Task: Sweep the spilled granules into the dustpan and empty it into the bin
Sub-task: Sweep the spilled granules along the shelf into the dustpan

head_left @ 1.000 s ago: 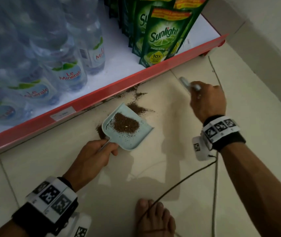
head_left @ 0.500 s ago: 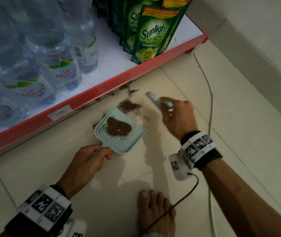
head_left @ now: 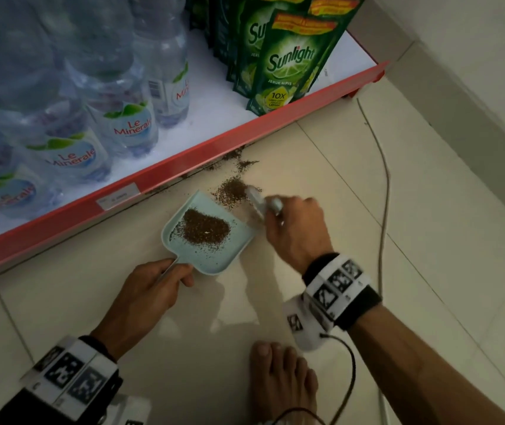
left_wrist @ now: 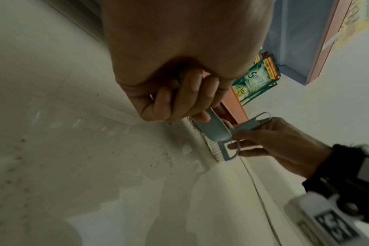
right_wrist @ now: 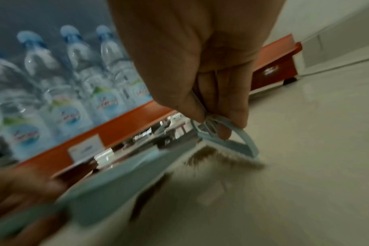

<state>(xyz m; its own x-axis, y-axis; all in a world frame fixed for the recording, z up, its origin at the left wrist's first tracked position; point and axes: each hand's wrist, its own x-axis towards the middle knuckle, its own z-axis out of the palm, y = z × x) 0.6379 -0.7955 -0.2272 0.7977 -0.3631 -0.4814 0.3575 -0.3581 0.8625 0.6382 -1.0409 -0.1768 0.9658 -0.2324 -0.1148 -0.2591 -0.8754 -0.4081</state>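
Fingers [left_wrist: 192, 93] of the left hand [head_left: 147, 289] curl round the handle of one pale blue dustpan [head_left: 214, 259], which lies on the tiled floor [head_left: 429, 271] with its open edge toward the shelf. Fingers of the right hand [head_left: 297, 231] pinch the looped handle of one small brush [left_wrist: 221, 149], its white bristles down on the floor just beside the pan's right corner. Brown granules show in three places: one heap inside the dustpan [head_left: 205, 230], one loose patch on the floor [head_left: 229, 191] touching the brush head, and a thin scatter [head_left: 239, 161] along the red shelf edge [head_left: 183, 167]. On the shelf stand at least four water bottles [head_left: 128, 118] and several green soap pouches [head_left: 288, 62]. One bare foot [head_left: 282, 381] rests on the floor below the hands. A cable [head_left: 383, 185] trails along the floor to the right.
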